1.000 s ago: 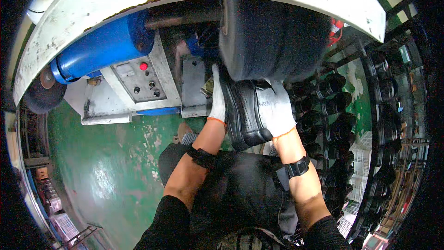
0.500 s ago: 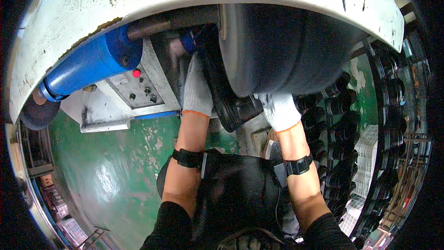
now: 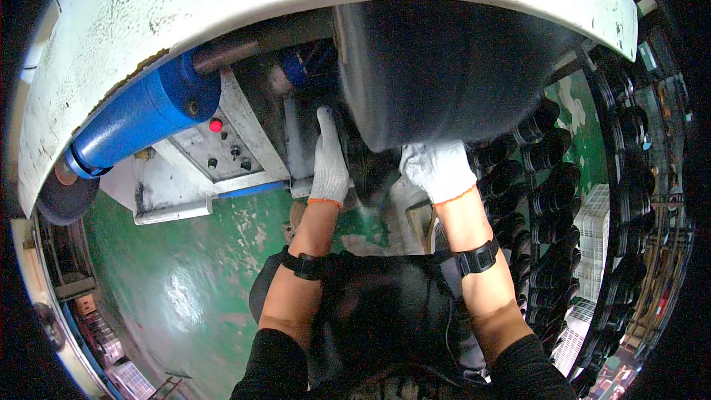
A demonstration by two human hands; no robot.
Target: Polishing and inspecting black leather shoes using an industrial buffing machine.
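Green floor (image 3: 185,281) under a white machine (image 3: 222,0).
Both gloved hands press under the dark drum (image 3: 444,67): left hand (image 3: 329,159) flat, right hand (image 3: 438,169) curled; grip unclear.

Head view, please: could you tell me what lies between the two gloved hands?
In the head view, a dark, blurred workpiece sits between left hand and right hand, under the big wheel.

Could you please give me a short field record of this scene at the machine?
setting: white machine with a blue cylinder and a control panel, over a green floor
left hand: white glove, raised flat beside the dark wheel
right hand: white glove, pressed up under the wheel
held item: hidden between hands and wheel, cannot tell
wrists: black bands on both
right side: rack of dark shoes
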